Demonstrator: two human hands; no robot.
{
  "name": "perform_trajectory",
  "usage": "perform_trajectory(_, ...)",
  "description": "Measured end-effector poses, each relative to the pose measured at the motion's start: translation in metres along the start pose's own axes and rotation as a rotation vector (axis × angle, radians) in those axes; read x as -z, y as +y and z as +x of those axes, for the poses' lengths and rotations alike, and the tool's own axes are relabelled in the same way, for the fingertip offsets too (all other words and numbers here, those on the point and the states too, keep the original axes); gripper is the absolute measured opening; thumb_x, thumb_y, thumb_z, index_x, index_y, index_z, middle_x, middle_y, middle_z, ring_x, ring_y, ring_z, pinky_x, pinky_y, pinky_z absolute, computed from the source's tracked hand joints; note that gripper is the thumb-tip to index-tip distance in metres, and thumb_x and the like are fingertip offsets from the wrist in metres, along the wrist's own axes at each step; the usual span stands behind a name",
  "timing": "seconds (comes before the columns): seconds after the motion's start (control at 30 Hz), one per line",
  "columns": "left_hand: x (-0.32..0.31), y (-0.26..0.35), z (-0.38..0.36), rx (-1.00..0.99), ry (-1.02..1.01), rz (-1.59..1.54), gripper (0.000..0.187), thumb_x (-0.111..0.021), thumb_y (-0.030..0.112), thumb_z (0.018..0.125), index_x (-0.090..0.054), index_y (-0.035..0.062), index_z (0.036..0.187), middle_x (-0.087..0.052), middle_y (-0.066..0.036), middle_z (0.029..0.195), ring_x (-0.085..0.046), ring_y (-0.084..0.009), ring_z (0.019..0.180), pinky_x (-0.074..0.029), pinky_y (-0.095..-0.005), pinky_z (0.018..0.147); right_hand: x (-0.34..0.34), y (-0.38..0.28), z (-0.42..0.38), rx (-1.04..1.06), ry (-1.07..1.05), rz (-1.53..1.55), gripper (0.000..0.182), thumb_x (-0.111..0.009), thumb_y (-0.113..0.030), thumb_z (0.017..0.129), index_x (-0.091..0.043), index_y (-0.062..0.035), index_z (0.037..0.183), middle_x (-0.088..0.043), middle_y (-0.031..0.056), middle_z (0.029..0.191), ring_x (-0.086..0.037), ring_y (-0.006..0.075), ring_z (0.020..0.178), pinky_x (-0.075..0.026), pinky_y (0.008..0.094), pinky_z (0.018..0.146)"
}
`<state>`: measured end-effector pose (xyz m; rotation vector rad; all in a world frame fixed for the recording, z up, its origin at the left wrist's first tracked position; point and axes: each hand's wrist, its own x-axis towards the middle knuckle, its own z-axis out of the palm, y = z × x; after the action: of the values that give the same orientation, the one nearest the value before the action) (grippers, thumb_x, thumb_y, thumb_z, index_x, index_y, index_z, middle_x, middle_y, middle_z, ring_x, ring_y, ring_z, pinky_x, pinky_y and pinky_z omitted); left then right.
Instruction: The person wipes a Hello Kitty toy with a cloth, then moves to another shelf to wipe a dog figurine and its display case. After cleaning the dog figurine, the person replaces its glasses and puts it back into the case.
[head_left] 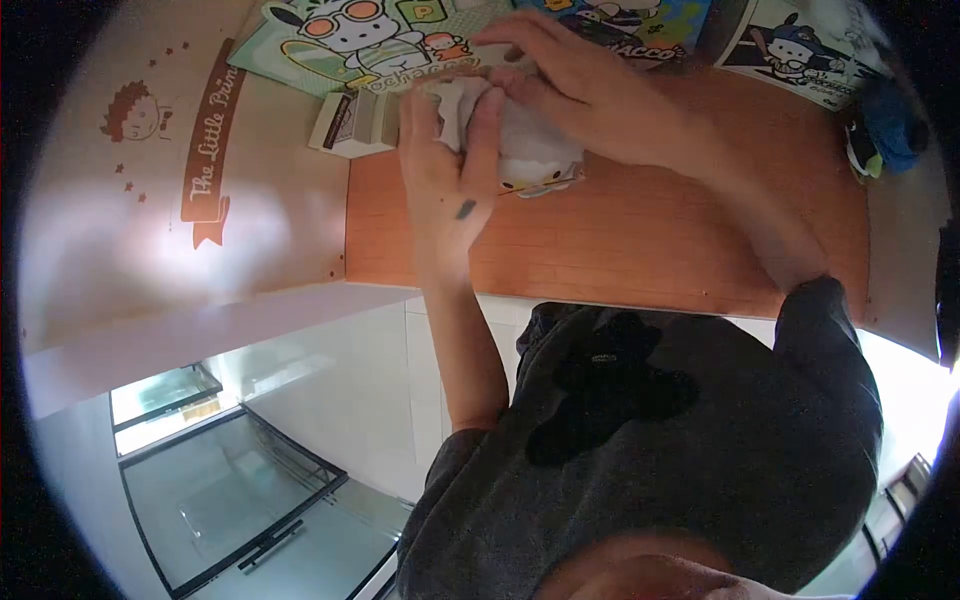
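A white soft packet (545, 145) printed with a small cartoon face lies under both hands on the wooden desktop. My left hand (445, 165) is wrapped round its left side, thumb on top, next to a crumpled white edge (455, 108). There is a dark mark on the back of that hand. My right hand (590, 100) reaches in from the right. Its lower fingertips meet the packet's far edge close to my left fingers, while its upper fingers stretch out above. The exact contact is partly hidden by the fingers.
A small pale box (345, 125) stands left of my left hand. Cartoon-printed boards (350, 45) line the back, with a black-and-white one (800, 55) at the right. A blue item (885, 130) sits by the right wall. A printed side panel (150, 170) bounds the reddish-brown desktop (620, 235).
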<state>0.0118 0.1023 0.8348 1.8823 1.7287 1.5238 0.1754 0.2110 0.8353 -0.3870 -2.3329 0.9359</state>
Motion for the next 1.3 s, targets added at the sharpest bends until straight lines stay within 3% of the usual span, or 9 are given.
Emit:
perform_trajectory(0.07,-0.004,0.009,0.000,0.110,0.012,-0.187,0.020,-0.062,0.016,0.098,-0.062,-0.0011,0.108,-0.064,-0.016,0.103,-0.060,-0.0325,0.094,-0.048,-0.0407,0.084,-0.015,0.001,-0.004,0.039,0.309,-0.162,0.037,-0.050,-0.035,0.108,-0.057,-0.0093,0.134,-0.065,0.0127,0.121,-0.069,0.0278,0.107,-0.056,0.0389,0.087)
perform_trajectory(0.3,-0.002,0.000,0.004,-0.070,0.062,0.091,0.028,-0.058,0.025,0.102,-0.061,-0.0021,0.109,-0.065,-0.014,0.099,-0.061,-0.0239,0.091,-0.048,-0.0394,0.078,-0.015,-0.010,-0.005,-0.086,0.249,-0.118,0.041,-0.046,-0.040,0.109,-0.055,-0.0100,0.135,-0.060,0.0144,0.125,-0.064,0.0319,0.112,-0.052,0.0404,0.092)
perform_trajectory(0.47,-0.006,0.008,0.006,0.582,0.318,-0.648,0.034,-0.057,0.027,0.105,-0.064,-0.0006,0.123,-0.065,-0.011,0.116,-0.061,-0.0194,0.106,-0.051,-0.0347,0.087,-0.016,-0.008,-0.005,-0.071,0.251,-0.144,0.045,-0.045,-0.045,0.108,-0.054,-0.0098,0.135,-0.059,0.0125,0.127,-0.064,0.0319,0.112,-0.052,0.0416,0.091)
perform_trajectory(0.7,-0.016,-0.139,-0.043,0.207,0.113,-0.386,0.035,-0.057,0.028,0.105,-0.062,0.0013,0.127,-0.064,-0.009,0.122,-0.061,-0.0170,0.108,-0.054,-0.0345,0.083,-0.018,-0.010,-0.005,-0.086,0.263,-0.260,0.044,-0.049,-0.044,0.106,-0.056,-0.0092,0.132,-0.057,0.0105,0.129,-0.064,0.0321,0.111,-0.052,0.0431,0.092)
perform_trajectory(0.77,-0.016,-0.152,-0.066,0.670,0.036,-0.848,0.055,-0.059,0.042,0.103,-0.051,0.0030,0.140,-0.061,-0.011,0.131,-0.061,-0.0253,0.121,-0.052,-0.0414,0.103,-0.021,-0.005,-0.006,-0.003,0.328,-0.403,0.042,-0.052,-0.043,0.105,-0.057,-0.0097,0.130,-0.056,0.0105,0.128,-0.064,0.0327,0.110,-0.053,0.0434,0.091)
perform_trajectory(0.9,-0.013,-0.148,-0.088,0.594,-0.254,-0.399,0.053,-0.056,0.043,0.104,-0.052,0.0029,0.138,-0.061,-0.010,0.132,-0.063,-0.0235,0.116,-0.054,-0.0401,0.100,-0.021,0.003,-0.003,0.063,0.350,-0.495,0.037,-0.055,-0.040,0.104,-0.061,-0.0083,0.121,-0.057,0.0101,0.127,-0.064,0.0331,0.108,-0.053,0.0442,0.088)
perform_trajectory(0.97,-0.017,-0.119,-0.086,0.886,0.069,-0.607,0.031,-0.051,0.023,0.104,-0.062,0.0007,0.122,-0.069,-0.007,0.107,-0.064,-0.0177,0.092,-0.052,-0.0334,0.078,-0.020,0.005,-0.002,0.110,0.381,-0.473,0.041,-0.053,-0.041,0.103,-0.069,-0.0039,0.105,-0.071,0.0170,0.093,-0.071,0.0333,0.088,-0.056,0.0498,0.080)
perform_trajectory(1.07,-0.016,-0.141,-0.100,0.610,-0.067,-0.240,0.031,-0.048,0.021,0.104,-0.061,-0.0003,0.122,-0.068,-0.006,0.109,-0.062,-0.0150,0.093,-0.050,-0.0300,0.080,-0.014,0.007,-0.003,-0.017,0.233,-0.371,0.046,-0.051,-0.046,0.103,-0.068,-0.0038,0.095,-0.067,0.0189,0.082,-0.067,0.0402,0.082,-0.054,0.0526,0.075)
perform_trajectory(1.3,-0.012,-0.111,-0.078,0.597,-0.213,-0.243,0.030,-0.045,0.016,0.104,-0.058,-0.0033,0.123,-0.066,-0.007,0.113,-0.058,-0.0179,0.102,-0.047,-0.0309,0.087,0.003,0.017,0.000,-0.066,0.089,-0.357,0.044,-0.051,-0.047,0.102,-0.071,-0.0077,0.098,-0.069,0.0203,0.081,-0.069,0.0400,0.076,-0.054,0.0523,0.072)
